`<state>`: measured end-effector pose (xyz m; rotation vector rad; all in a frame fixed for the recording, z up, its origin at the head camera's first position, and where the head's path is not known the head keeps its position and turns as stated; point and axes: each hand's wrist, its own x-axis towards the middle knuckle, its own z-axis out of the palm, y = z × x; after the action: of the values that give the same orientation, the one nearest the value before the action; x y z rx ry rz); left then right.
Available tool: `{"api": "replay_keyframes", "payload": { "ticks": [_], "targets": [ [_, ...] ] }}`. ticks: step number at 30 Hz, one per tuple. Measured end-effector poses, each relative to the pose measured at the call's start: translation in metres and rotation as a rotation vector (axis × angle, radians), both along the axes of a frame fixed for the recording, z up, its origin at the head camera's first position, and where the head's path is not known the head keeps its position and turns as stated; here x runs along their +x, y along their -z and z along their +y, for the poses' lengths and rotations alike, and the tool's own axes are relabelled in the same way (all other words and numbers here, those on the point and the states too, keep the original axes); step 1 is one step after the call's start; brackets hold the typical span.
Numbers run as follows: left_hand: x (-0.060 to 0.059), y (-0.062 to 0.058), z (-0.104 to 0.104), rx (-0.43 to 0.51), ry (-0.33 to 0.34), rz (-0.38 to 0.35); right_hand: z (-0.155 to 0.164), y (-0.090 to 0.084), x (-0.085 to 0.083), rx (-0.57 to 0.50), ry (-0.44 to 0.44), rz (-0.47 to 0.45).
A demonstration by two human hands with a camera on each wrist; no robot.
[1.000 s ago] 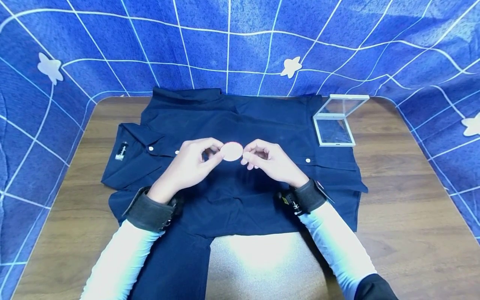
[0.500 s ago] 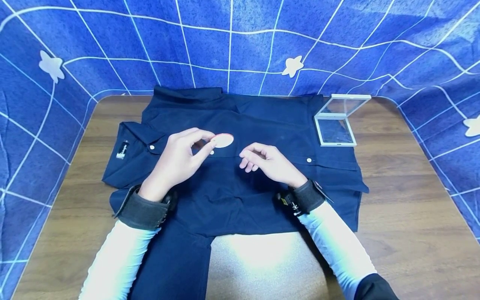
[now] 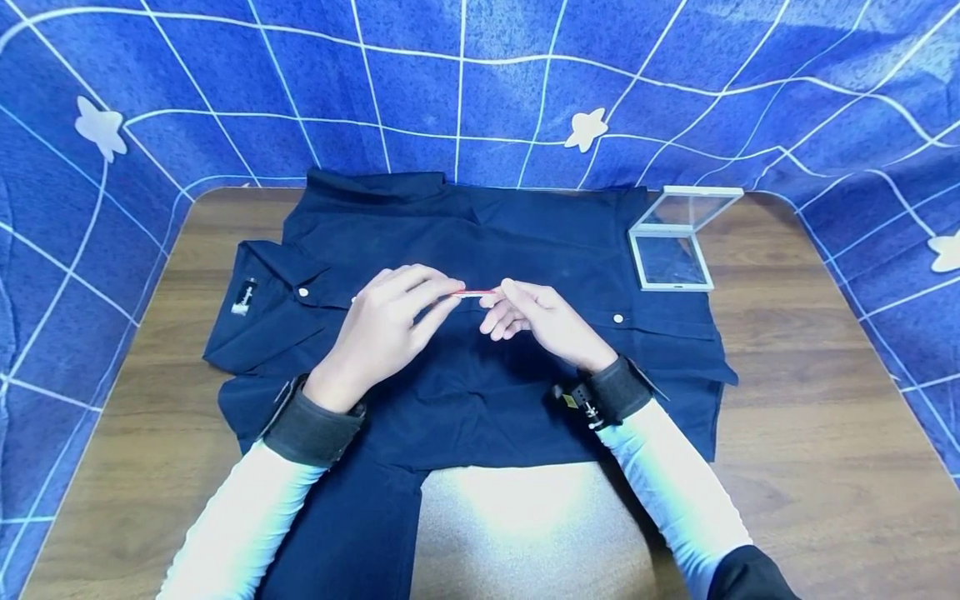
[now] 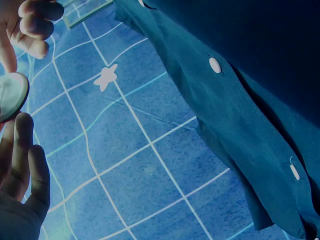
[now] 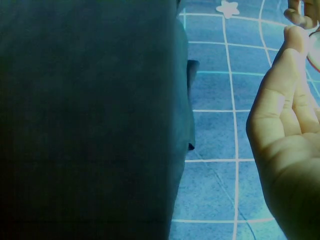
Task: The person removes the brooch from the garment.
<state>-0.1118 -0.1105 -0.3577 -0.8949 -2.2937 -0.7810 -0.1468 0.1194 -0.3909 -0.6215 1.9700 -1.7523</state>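
A thin round disc [image 3: 475, 293], pale-faced with a red rim, is held nearly edge-on above a dark navy shirt [image 3: 480, 417]. My left hand [image 3: 397, 312] pinches its left edge between thumb and fingers. At the right edge, the thumb and index finger of my right hand [image 3: 528, 321] grip it, the other fingers curled below. In the left wrist view, the disc's pale face [image 4: 12, 95] shows between both hands' fingertips. A red-edged part of the disc [image 5: 314, 50] appears at the border of the right wrist view.
A white-framed hinged case [image 3: 671, 262] stands open, its panels glassy, at the back right on the shirt's edge. The shirt spreads over a wooden table [image 3: 810, 400], collar to the left, one sleeve toward me. A blue gridded cloth [image 3: 420, 100] hangs behind.
My left hand moved the disc left, away from my right hand, then brought it back. The disc has tilted from face-up to edge-on, and my right fingers have taken its right edge.
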Motion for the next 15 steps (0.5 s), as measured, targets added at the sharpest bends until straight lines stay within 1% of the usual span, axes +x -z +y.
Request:
{"api": "replay_keyframes", "payload": {
  "ticks": [7, 15],
  "targets": [
    [0.0011, 0.0046, 0.0045, -0.064, 0.037, 0.051, -0.0002, 0.0012, -0.0002, -0.011, -0.016, -0.051],
    [0.001, 0.0079, 0.0069, -0.127, 0.067, 0.162, 0.0007, 0.0015, -0.0007, -0.043, -0.035, -0.094]
  ]
}}
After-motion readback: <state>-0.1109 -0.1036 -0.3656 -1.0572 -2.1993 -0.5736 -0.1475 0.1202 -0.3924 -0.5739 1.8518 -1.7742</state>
